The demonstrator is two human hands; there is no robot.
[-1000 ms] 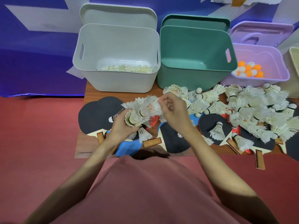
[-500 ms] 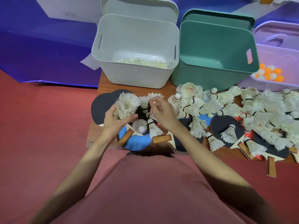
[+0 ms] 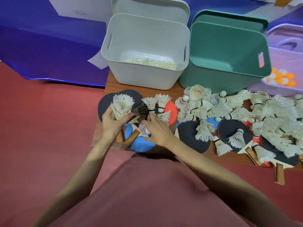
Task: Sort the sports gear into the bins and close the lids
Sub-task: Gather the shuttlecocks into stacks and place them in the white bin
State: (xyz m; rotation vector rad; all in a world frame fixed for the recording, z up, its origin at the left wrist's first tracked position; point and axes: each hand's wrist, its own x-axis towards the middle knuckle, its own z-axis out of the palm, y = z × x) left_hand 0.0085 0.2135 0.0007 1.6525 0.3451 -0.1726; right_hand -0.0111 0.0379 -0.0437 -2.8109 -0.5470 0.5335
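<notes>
The left hand [image 3: 113, 124] has its fingers [image 3: 126, 117] wrapped round a stacked bunch of shuttlecocks [image 3: 122, 106]; the right hand [image 3: 156, 131], at its 3 o'clock, pinches a shuttlecock [image 3: 150, 104] by the cork (feathers up); paddles [image 3: 141, 141] lie beneath on the counter [image 3: 113, 84]; at 12 o'clock, the open grey bin [image 3: 146, 45] holds more shuttlecocks.
</notes>
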